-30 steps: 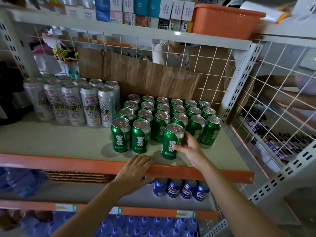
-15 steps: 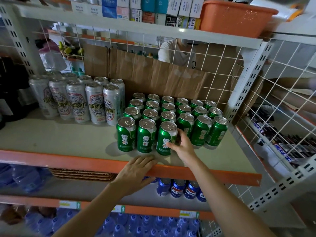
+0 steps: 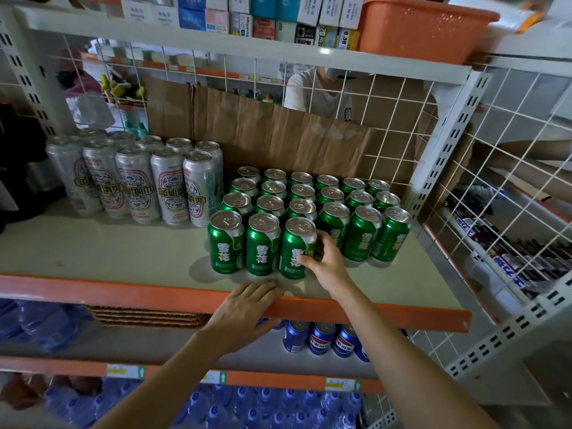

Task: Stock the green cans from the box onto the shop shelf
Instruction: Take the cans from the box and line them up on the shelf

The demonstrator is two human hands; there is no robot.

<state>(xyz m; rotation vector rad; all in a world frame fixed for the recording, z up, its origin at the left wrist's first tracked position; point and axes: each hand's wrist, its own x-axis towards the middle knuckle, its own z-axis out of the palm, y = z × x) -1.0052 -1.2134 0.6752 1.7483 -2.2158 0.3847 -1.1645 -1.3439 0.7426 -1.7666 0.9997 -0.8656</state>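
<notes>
Several green cans [image 3: 312, 209] stand in rows on the pale shop shelf [image 3: 130, 255], right of centre. My right hand [image 3: 325, 261] is wrapped around the right side of the front green can [image 3: 294, 246], third in the front row, which stands upright touching its neighbour. My left hand [image 3: 244, 311] lies flat, fingers spread, on the shelf's orange front edge [image 3: 93, 292] just below the front row. The box is not in view.
Tall silver cans [image 3: 148, 184] fill the shelf's left rear. Brown cardboard [image 3: 278, 131] lines the wire back. A wire side panel [image 3: 495, 187] closes the right end. Blue cola cans [image 3: 322, 337] sit one shelf down. A person stands behind the shelf.
My right hand has slid the front green can left and back until it touches the two front cans. My left hand has stayed on the orange edge.
</notes>
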